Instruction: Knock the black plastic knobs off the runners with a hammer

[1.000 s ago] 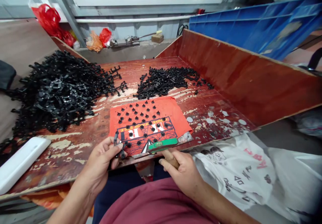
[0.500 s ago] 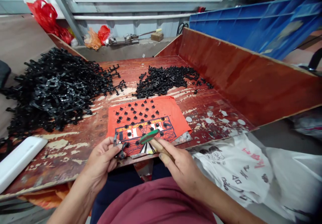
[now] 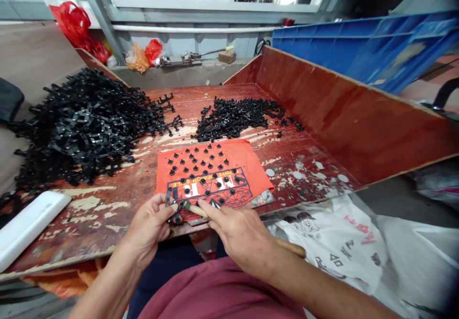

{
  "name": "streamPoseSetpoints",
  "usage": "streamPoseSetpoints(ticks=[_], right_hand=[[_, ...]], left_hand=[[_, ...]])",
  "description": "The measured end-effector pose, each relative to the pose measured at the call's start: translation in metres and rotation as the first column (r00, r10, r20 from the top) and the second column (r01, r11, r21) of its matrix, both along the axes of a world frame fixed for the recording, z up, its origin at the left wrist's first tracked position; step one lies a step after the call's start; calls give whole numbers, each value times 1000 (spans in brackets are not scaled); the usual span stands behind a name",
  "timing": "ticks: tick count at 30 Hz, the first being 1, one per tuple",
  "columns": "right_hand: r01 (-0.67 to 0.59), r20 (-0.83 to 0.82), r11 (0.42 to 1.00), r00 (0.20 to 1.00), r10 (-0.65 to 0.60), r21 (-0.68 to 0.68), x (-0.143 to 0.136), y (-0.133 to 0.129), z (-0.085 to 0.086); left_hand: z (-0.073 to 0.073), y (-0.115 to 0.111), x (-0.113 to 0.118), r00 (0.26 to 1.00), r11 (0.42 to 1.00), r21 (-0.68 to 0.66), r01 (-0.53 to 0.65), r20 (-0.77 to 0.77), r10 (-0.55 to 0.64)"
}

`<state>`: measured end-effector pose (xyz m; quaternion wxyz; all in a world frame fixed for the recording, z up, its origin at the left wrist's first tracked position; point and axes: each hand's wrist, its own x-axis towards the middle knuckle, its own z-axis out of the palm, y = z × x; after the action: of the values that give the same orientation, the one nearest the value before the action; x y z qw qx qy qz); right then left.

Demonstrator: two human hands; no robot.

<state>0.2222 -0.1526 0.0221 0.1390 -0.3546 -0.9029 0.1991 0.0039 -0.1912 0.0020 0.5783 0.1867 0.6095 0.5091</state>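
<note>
My left hand pinches a black jointed plastic part at the front edge of the table. In my right hand is a wooden-handled tool with a green head; its handle runs under my palm and comes out behind the wrist. The green head is right beside the black part, and I cannot tell whether they touch. Beneath and beyond both hands lies an orange printed cloth, dotted with several small black round pegs.
A big heap of black jointed parts covers the table's left side. Farther back is a smaller pile of black pieces. A white oblong case lies front left. A red wooden board and blue crate border the right.
My right hand has moved left, and the tool's green head has come down from above the cloth to the black part. My left hand keeps its hold on the part.
</note>
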Motion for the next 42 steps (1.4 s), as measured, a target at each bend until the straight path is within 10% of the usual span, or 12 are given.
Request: streamPoseSetpoints(ticks=[7,26,42], right_hand=[[24,-322,997,946,-44,-67,4,7,13],[73,-221,967,967,-129,-244,6,12,4],[49,-58,999,997,-48,13,-8,11,11]], left_hand=[[-7,-4,-1,999,999,24,-26,35,25],[2,9,1,1000,1000,14,-22,12,22],[6,7,5,1000,1000,27,-10,10,10]])
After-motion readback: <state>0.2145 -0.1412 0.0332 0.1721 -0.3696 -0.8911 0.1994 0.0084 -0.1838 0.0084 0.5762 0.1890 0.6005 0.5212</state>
